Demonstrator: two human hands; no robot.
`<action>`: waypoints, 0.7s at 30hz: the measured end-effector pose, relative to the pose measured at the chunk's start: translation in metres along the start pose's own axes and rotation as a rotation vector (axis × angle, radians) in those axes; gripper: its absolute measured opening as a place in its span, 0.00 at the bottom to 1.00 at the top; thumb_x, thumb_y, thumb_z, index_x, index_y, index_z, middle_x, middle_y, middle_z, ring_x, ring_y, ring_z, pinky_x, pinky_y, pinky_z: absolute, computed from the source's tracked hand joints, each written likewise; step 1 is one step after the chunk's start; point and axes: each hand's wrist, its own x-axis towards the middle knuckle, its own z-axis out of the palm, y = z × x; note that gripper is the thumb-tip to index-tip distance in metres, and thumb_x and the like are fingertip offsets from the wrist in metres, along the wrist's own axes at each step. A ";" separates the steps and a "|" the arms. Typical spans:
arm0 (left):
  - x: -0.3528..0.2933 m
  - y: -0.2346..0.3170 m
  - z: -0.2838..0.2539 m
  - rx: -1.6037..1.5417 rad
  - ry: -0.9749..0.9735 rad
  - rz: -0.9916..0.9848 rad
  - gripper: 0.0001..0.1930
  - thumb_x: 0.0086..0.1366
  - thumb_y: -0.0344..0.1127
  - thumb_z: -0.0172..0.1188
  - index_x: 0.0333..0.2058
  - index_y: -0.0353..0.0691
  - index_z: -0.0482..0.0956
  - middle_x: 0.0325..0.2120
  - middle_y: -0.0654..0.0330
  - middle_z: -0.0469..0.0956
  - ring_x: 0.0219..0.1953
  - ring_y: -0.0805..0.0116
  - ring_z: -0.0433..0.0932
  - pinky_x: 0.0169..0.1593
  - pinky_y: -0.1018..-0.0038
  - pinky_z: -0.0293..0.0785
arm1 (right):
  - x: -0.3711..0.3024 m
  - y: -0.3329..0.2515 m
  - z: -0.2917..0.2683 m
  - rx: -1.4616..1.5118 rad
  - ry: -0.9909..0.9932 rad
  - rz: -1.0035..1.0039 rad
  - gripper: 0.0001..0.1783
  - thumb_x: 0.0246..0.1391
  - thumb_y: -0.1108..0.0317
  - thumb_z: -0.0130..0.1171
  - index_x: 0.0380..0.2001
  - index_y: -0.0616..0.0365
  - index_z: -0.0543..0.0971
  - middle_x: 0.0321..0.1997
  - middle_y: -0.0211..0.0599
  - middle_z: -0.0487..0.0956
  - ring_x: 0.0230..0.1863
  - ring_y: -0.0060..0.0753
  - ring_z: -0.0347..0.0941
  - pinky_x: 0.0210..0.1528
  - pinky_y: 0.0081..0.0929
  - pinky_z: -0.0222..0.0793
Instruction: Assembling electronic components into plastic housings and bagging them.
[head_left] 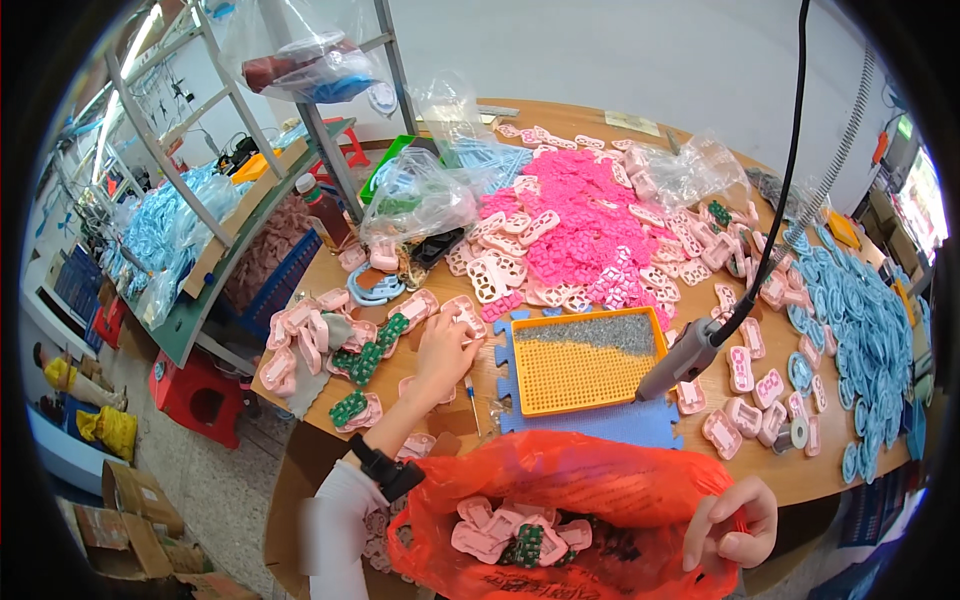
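Touching 1 pink casing (463, 313) on the counter (790, 482) with the left hand (447, 345); impossible to tell this grip as wide or narrow from here. Holding the right side of a red bag (590, 470) in the narrow grip of the right hand (740, 520). Seen inside it: more casings (478, 540) and green circuit boards (525, 545). Just beyond, on a blue mat (640, 422): 1 yellow tray (580, 406), beside a grey corded tool (672, 371). Heaped farther back: bright pink parts (570, 220).
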 end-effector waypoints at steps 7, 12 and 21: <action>0.007 -0.015 0.028 0.197 0.040 0.009 0.07 0.55 0.33 0.61 0.31 0.39 0.73 0.39 0.56 0.71 0.42 0.56 0.71 0.41 0.63 0.70 | -0.003 -0.003 0.000 0.018 0.024 -0.005 0.15 0.55 0.81 0.41 0.46 0.71 0.58 0.32 0.69 0.72 0.06 0.19 0.56 0.08 0.17 0.56; 0.010 0.004 -0.020 -0.167 0.007 -0.187 0.06 0.56 0.30 0.59 0.31 0.37 0.71 0.35 0.54 0.75 0.35 0.54 0.75 0.37 0.65 0.72 | 0.000 -0.003 0.002 0.025 0.034 0.002 0.14 0.56 0.80 0.42 0.46 0.71 0.58 0.32 0.70 0.72 0.06 0.21 0.56 0.08 0.17 0.56; -0.061 0.132 -0.179 -1.025 -0.674 0.109 0.04 0.58 0.22 0.54 0.33 0.35 0.71 0.46 0.54 0.74 0.44 0.67 0.75 0.47 0.73 0.71 | -0.003 -0.005 0.004 -0.027 0.014 -0.084 0.13 0.57 0.79 0.41 0.45 0.72 0.58 0.32 0.69 0.71 0.04 0.21 0.55 0.07 0.19 0.56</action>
